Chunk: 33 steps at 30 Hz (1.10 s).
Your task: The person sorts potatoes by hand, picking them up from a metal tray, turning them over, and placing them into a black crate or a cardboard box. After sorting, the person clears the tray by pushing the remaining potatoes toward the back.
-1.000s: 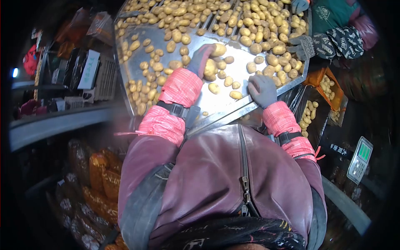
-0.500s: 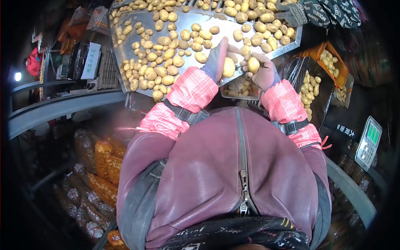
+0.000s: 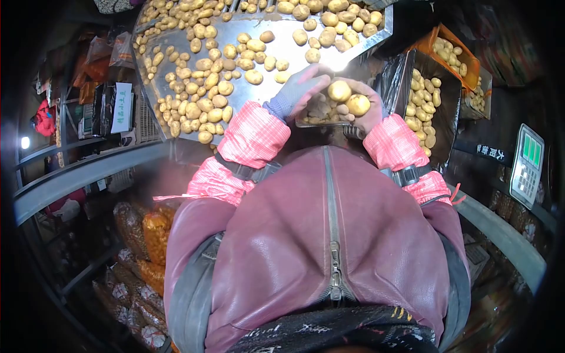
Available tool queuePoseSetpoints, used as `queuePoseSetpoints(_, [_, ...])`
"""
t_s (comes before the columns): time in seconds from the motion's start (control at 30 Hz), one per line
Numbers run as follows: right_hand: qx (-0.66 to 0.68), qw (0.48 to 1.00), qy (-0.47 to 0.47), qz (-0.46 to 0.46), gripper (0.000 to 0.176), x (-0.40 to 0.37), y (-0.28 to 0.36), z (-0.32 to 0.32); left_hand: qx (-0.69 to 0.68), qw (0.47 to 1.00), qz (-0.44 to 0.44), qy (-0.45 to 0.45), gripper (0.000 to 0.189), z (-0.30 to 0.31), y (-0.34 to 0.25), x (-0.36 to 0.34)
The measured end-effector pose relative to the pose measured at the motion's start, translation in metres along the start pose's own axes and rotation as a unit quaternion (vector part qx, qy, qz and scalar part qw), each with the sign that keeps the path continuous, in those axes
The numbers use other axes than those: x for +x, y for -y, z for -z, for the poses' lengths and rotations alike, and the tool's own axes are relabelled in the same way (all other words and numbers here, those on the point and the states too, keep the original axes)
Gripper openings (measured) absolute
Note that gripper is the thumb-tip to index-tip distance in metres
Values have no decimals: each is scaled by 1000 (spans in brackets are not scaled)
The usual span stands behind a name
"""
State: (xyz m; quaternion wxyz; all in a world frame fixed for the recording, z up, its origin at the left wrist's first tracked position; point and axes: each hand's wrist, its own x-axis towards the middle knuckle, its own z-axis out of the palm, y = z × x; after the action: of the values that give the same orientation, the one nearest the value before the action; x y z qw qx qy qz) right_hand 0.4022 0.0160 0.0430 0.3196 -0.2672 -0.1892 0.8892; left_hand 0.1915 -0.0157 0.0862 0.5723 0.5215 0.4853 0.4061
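Note:
In my right hand (image 3: 372,115) rest two potatoes, an upper potato (image 3: 339,91) and a lower potato (image 3: 358,105), with the fingers curled round them from behind. My left hand (image 3: 301,93), in a grey-purple glove, is just left of them with its fingers stretched out; no potato shows in it. Both hands are over a small container of potatoes (image 3: 321,110) at the near edge of the metal sorting table (image 3: 273,88). Many loose potatoes (image 3: 203,88) lie across that sloping table.
To the right stand a black-lined box of potatoes (image 3: 422,106) and an orange crate (image 3: 471,62) with more. A digital scale (image 3: 526,166) is at far right. A curved metal rail (image 3: 88,166) runs along the left, with filled net bags (image 3: 156,232) below.
The potato from my left hand is now beside the other one in my right hand. Both hands have come nearer over the container, and the view has shifted. A co-worker's gloved hand has left the upper right.

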Motion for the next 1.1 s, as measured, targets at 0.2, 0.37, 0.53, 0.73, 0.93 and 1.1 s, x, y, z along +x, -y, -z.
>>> queuePoseSetpoints(0.2, [-50,989,-142,12,33,-16,-2,23,129,968,-88,-197,33,20,50,-18])
queuePoseSetpoints(0.37, [-168,963,-208,-44,39,8,-10,58,444,860,-129,-217,29,47,58,-47])
queuePoseSetpoints(0.53, [-283,937,-205,23,33,29,-15,83,559,805,-100,-173,42,53,72,-76])
queuePoseSetpoints(0.73, [-659,679,-77,315,30,71,40,6,558,787,-153,-213,43,55,93,-84])
queuePoseSetpoints(0.93, [-942,285,-66,164,35,151,54,-24,517,833,-84,-181,45,55,84,-89])
queuePoseSetpoints(1.1, [-940,322,-52,100,27,186,35,-35,500,840,-88,-190,45,57,93,-89])
